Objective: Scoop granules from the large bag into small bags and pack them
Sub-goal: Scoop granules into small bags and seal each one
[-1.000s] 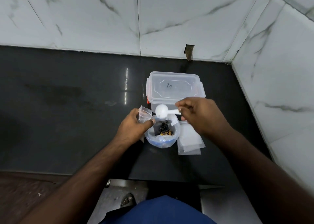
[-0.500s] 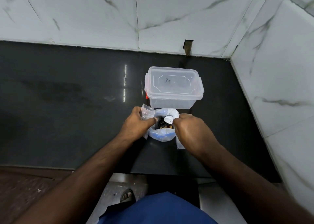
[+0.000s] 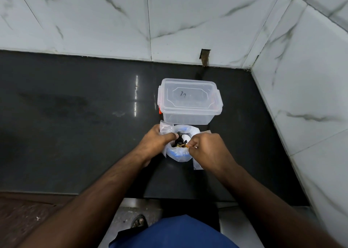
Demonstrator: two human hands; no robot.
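Observation:
The large bag [image 3: 178,155] of thin whitish-blue plastic stands open on the black counter, with dark and tan granules [image 3: 178,143] inside. My right hand [image 3: 207,149] grips the handle of a white scoop [image 3: 185,137], whose bowl is down inside the bag among the granules. My left hand [image 3: 156,144] pinches a small clear bag [image 3: 165,128] against the large bag's left rim. More small clear bags [image 3: 197,165] lie flat on the counter, mostly hidden under my right hand.
A clear lidded plastic box [image 3: 189,101] with orange clips stands just behind the large bag. The black counter [image 3: 75,125] runs left, bounded by marble walls at the back and right. Its front edge is near my body, with a sandalled foot below.
My right hand has come down and toward me, lowering the scoop from above the bag into the granules. My left hand stays at the bag's rim with the small bag.

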